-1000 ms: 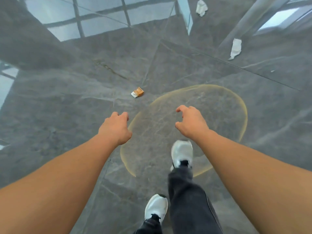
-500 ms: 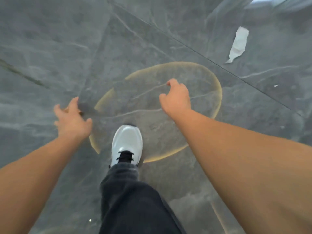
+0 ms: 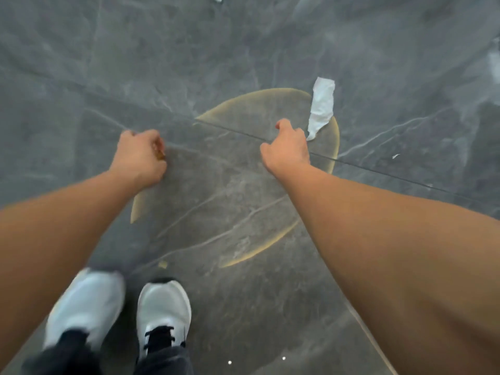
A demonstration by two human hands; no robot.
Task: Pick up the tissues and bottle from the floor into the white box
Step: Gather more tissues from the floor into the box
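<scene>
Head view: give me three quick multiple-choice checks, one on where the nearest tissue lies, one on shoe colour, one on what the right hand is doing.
1. Where does the tissue lie?
A. On the floor just past the right hand, at the edge of the yellowish ring
B. Under the left shoe
C. In the left hand

2. What colour are the shoes?
A. Red
B. White
C. Brown

3. What is the state of the right hand?
A. Gripping the tissue
B. Flat on the floor
C. Loosely curled, holding nothing visible

Answers:
1 A: the long white strip lies beside the right hand's knuckles, across the ring's rim.
2 B: both shoes are white; the right one shows black laces.
3 C: its fingers are bent and the tissue lies apart on the floor.
</scene>
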